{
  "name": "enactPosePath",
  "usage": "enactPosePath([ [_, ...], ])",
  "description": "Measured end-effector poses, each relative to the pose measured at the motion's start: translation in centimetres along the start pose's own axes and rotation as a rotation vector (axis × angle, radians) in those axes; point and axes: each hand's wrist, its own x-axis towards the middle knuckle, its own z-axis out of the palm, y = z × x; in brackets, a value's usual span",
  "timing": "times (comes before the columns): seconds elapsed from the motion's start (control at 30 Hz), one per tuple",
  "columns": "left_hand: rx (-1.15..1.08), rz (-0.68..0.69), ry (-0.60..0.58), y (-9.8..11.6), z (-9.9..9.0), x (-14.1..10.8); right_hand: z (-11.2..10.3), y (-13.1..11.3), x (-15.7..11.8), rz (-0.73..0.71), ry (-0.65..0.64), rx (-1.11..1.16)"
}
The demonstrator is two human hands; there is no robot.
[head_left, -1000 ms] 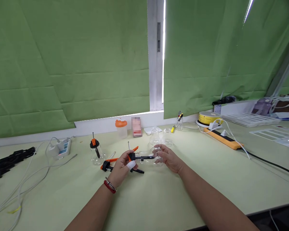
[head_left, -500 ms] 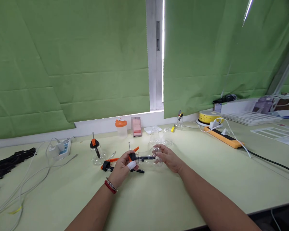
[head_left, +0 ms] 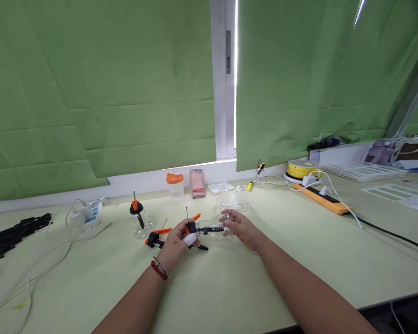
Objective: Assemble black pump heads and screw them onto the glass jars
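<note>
A clear glass bottle [head_left: 214,233] lies sideways in the air between my hands, its neck toward the left. My left hand [head_left: 177,241], with a white wrap on the thumb, grips the black-and-orange pump cap [head_left: 191,228] at the neck. From the cap a black tube [head_left: 211,229] runs inside the glass. The fingers of my right hand [head_left: 243,228] curl round the bottle's wide base end. Just left of and below my left hand lie loose pump parts, including a black cap [head_left: 153,239] and an orange lever [head_left: 162,231]. Another glass bottle with a fitted pump [head_left: 138,220] stands upright farther left.
Two clear glass bottles [head_left: 224,197] stand behind my hands. Toward the back are an orange-lidded cup [head_left: 175,186], a pink box [head_left: 197,183] and a yellow-handled tool [head_left: 250,186]. An orange power strip [head_left: 322,199] lies right; white cables [head_left: 68,246] and black parts [head_left: 17,239] lie left.
Both hands keep nearly the same hold and place on the bottle and cap. Another person's fingers at the far right edge have gone out of view.
</note>
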Motion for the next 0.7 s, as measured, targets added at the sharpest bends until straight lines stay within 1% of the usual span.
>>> enactPosePath([
  [0.23, -0.03, -0.005, -0.015, 0.2, 0.08, -0.06, 0.24, 0.09, 0.01, 0.029, 0.017, 0.015],
  [0.4, -0.02, -0.014, -0.012, 0.36, 0.1, -0.05, 0.05, 0.42, 0.11, 0.036, 0.002, 0.021],
  [0.5, -0.015, -0.009, -0.013, 0.29, 0.04, -0.03, -0.09, 0.62, 0.18, 0.066, -0.007, 0.015],
  [0.7, 0.034, -0.017, -0.013, -0.07, -0.26, 0.13, -0.13, 0.97, 0.4, 0.114, 0.029, 0.0],
])
